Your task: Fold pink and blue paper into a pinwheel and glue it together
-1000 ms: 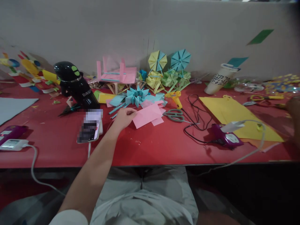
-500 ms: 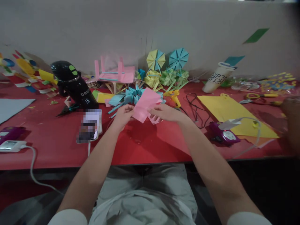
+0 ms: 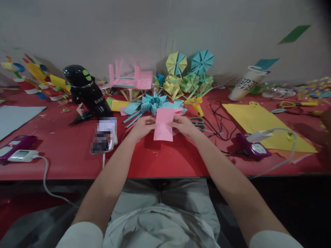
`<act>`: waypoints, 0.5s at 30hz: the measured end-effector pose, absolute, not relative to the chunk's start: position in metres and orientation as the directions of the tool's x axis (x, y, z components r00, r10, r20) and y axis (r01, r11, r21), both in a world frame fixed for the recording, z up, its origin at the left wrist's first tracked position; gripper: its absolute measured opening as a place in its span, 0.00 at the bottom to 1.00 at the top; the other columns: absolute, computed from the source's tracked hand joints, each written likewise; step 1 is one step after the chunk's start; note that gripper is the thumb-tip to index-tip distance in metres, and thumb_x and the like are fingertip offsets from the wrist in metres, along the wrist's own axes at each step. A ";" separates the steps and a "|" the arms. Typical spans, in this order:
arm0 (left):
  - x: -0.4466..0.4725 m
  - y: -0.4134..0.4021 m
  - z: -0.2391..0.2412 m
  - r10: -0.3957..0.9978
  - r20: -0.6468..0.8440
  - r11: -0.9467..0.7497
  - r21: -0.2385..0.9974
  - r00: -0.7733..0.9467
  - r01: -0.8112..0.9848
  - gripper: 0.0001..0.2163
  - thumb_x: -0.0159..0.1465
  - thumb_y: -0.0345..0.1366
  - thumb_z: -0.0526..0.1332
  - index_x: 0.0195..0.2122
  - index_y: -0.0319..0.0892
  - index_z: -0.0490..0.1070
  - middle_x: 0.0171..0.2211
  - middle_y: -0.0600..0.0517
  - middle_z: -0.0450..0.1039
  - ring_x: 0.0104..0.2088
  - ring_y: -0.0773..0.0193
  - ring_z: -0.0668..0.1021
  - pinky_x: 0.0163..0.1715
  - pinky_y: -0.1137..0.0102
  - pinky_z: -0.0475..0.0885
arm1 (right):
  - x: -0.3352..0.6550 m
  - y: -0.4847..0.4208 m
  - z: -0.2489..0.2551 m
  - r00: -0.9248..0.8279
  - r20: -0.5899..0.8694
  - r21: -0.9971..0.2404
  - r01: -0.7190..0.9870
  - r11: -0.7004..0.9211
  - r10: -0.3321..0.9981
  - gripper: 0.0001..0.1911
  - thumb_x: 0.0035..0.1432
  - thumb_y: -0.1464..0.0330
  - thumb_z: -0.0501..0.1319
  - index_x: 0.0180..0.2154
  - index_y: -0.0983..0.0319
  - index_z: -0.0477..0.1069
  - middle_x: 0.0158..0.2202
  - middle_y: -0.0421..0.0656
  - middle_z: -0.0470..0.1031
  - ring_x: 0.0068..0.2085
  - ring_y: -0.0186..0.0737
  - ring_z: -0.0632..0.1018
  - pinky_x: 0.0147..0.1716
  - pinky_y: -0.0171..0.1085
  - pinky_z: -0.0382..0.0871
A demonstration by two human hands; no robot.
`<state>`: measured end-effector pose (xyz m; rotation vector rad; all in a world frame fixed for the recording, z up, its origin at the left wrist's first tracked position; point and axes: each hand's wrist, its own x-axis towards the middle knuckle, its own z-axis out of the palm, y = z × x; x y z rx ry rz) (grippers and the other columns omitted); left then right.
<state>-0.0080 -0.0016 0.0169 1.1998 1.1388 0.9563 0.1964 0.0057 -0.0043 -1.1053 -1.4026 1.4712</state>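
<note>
Mid-frame, the left hand [image 3: 141, 126] and right hand [image 3: 183, 124] pinch a pink paper sheet [image 3: 163, 125] over the red table [image 3: 165, 162]; scissors [image 3: 198, 123] half hidden behind right hand; paper cup [image 3: 244, 85] contents unseen

Bare red worktop [image 3: 168, 162] lies open in front of the pink sheet [image 3: 163, 125], clear all the way to the near edge. Left of the sheet, a propped phone [image 3: 103, 136] stands close by, with a black bottle [image 3: 88, 91] behind it. Farther left a white cable [image 3: 46, 172] trails over the edge. Behind the sheet, a blue paper star [image 3: 152, 103] and a bank of folded paper flowers [image 3: 188, 82] block the way to the wall. Right of the sheet, scissors [image 3: 198, 123], a yellow glue gun [image 3: 196, 105] and a loop of black cord [image 3: 219, 119] crowd the surface. Beyond them, a purple device [image 3: 252, 148] sits at the edge of a large yellow sheet [image 3: 263, 125].
</note>
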 end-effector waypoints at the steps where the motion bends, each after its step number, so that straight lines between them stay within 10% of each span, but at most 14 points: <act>1: -0.008 -0.002 0.017 0.968 -0.141 0.139 0.990 0.208 0.027 0.05 0.54 0.24 0.64 0.30 0.38 0.70 0.29 0.52 0.76 0.29 0.67 0.78 0.35 0.68 0.76 | 0.196 0.005 -0.005 -0.286 -0.040 -0.999 -0.009 -0.044 0.957 0.22 0.44 0.56 0.72 0.39 0.61 0.76 0.35 0.45 0.80 0.34 0.41 0.80 0.35 0.41 0.76; 15: -0.011 0.006 0.003 0.966 0.036 -0.027 0.999 0.255 -0.040 0.18 0.46 0.39 0.74 0.36 0.35 0.79 0.36 0.45 0.81 0.39 0.57 0.81 0.47 0.59 0.74 | 0.189 0.006 -0.006 -0.292 0.071 -0.994 -0.105 0.042 0.954 0.17 0.43 0.61 0.73 0.35 0.62 0.77 0.34 0.43 0.80 0.37 0.41 0.79 0.40 0.41 0.73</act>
